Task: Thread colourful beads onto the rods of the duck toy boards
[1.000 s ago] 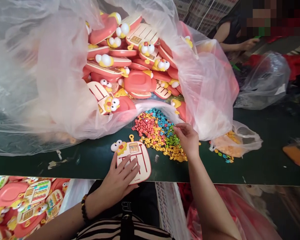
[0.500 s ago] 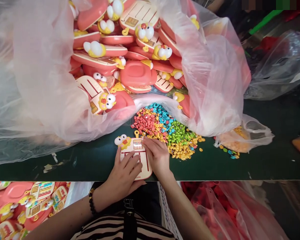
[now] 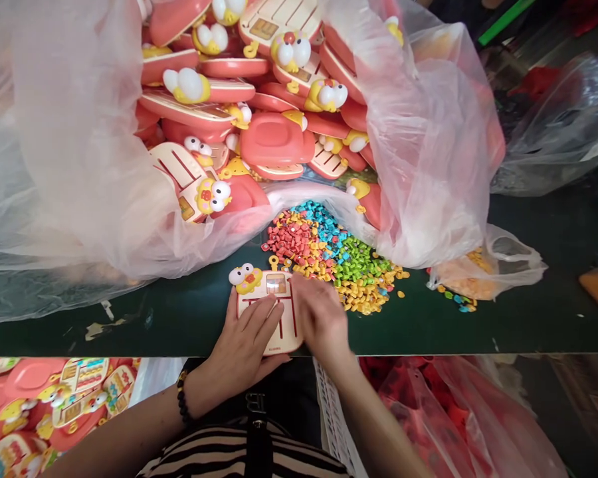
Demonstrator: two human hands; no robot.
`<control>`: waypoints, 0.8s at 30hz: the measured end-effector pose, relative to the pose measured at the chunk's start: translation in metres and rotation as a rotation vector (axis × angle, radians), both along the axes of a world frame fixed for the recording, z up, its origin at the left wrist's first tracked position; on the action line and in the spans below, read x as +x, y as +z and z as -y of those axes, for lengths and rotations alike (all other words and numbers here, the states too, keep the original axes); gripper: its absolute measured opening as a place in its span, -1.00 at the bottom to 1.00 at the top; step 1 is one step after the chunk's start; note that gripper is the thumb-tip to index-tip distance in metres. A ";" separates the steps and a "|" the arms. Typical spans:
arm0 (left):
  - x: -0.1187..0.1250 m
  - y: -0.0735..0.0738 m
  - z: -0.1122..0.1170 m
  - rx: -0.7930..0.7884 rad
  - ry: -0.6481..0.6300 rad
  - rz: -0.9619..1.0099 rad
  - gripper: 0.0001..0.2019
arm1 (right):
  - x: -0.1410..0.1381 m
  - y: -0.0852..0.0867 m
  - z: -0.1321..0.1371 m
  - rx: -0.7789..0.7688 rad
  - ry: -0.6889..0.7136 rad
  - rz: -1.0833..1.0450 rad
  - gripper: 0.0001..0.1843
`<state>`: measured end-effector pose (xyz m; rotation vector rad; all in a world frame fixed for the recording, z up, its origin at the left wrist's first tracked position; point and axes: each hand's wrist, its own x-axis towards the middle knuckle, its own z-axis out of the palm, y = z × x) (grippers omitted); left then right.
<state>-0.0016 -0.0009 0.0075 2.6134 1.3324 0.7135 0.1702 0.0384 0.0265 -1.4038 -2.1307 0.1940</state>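
Observation:
A flat cream toy board (image 3: 284, 342) with red slots, a small window and a yellow duck head with bulging white eyes lies at the table's front edge. My left hand (image 3: 246, 332) holds it from the left, its fingers across the slotted face and its thumb by the lower edge. Over the board's upper right edge, my right hand (image 3: 321, 318) is curled, slightly blurred, its fingertips bunched near the right slot. Whatever they pinch is hidden. Just beyond lies a pile of small red, blue, green and yellow beads (image 3: 361, 262).
A large clear plastic bag (image 3: 428, 153) stands open behind the beads, full of similar toy boards (image 3: 276, 139). A smaller bag (image 3: 498, 265) with orange pieces lies right. Boards with coloured beads (image 3: 84, 375) lie below the table's left side; red bags (image 3: 428, 411) are below right.
My right hand has shifted slightly right and turned at the board's right edge, blurring. My left hand stays on the board, its fingers now closer together. The view has shifted slightly.

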 end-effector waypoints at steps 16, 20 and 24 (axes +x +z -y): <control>-0.009 -0.007 -0.002 -0.003 0.092 0.007 -0.03 | 0.002 -0.013 -0.008 0.081 0.007 0.119 -0.67; -0.007 -0.005 -0.001 0.039 0.101 0.021 -0.13 | 0.002 -0.011 0.009 0.058 -0.039 0.241 -0.61; -0.010 -0.010 0.001 -0.031 0.034 0.051 -0.18 | 0.002 -0.011 0.011 -0.001 -0.094 0.275 -0.52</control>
